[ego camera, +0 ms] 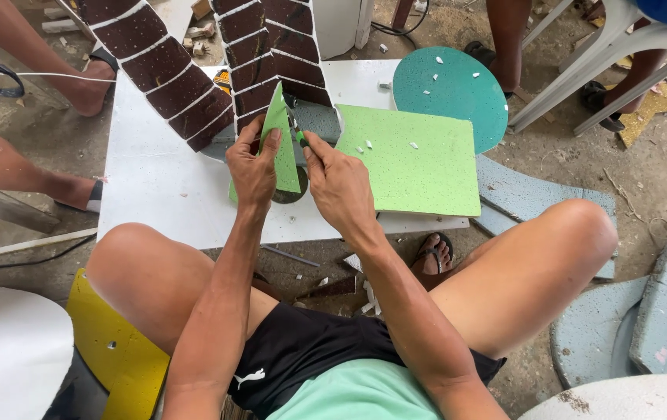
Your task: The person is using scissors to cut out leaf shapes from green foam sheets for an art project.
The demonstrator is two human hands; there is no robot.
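— We're at the low white table (155, 187), with the square speckled light-green foam sheet (419, 159) lying flat on it.
— Mid-cut, we judge: our left hand (252, 167) pinches the upright green foam wedge (281, 136); our right hand (339, 183), fist closed, holds the small green-handled knife (299, 136) against it. We need a steady stroke along the edge.

We see a white surface (155, 187) carrying a large light-green sheet (419, 159), flecked with small white chips. At its far edge lean two brown mosaic panels (166, 66) with white joints. Beyond the surface's right corner we find a round teal disc (450, 89) and, near it, the legs of a white plastic chair (598, 58). Pale blue curved pieces (637, 327) lie on the dusty floor at right. A yellow board (112, 350) sits at lower left.
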